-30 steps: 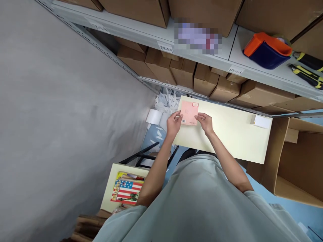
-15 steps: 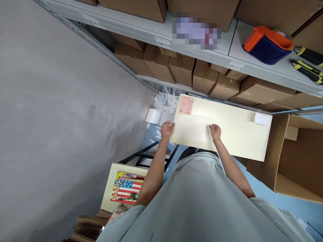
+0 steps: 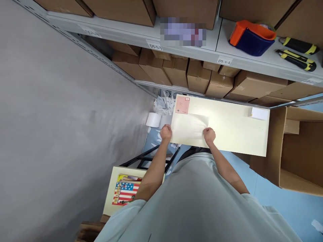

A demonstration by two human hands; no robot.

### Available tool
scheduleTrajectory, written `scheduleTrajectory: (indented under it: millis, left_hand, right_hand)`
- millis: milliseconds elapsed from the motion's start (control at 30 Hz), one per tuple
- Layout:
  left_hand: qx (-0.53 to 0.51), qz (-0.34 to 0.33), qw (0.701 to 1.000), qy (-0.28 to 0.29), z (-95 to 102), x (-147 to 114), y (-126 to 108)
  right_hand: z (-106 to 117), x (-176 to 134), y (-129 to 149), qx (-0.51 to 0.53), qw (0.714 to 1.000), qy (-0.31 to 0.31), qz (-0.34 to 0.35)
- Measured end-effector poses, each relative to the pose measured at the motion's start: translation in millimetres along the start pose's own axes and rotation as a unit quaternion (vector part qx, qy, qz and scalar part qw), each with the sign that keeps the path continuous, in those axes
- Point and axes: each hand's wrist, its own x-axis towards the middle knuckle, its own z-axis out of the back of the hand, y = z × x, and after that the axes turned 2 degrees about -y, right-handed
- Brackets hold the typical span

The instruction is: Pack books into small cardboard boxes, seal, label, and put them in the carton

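A thin, whitish, see-through sheet lies stretched over the left part of a pale yellow board; I cannot tell whether it is paper or plastic film. My right hand is closed on its right edge, where creases run inward from the fingers. At the left edge of the board my left hand is curled closed, at the sheet's left side; its fingertips are partly hidden. A flat pink booklet or card with a barcode lies just beyond the sheet, in the board's far left corner.
A small white box stands at the board's right end, beside a large open carton. Shelves with brown boxes rise ahead, holding an orange-and-blue tape dispenser and box cutters. Magazines lie lower left, by a grey wall.
My right hand has drawn nearer and closed on the sheet, which now shows creases. My left hand has curled tighter. The whole view has shifted slightly.
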Motion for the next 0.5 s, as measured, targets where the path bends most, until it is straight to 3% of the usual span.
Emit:
scheduleTrajectory:
  millis: [200, 500]
  left_hand:
    - [0.009, -0.035, 0.999, 0.013, 17.2, -7, -3]
    - [-0.089, -0.129, 0.987, 0.033, 35.5, -65, -35]
  right_hand:
    - [20, -20, 11, -0.013, 0.999, 0.013, 0.042]
    - [118, -31, -20, 0.063, 0.994, -0.075, 0.057]
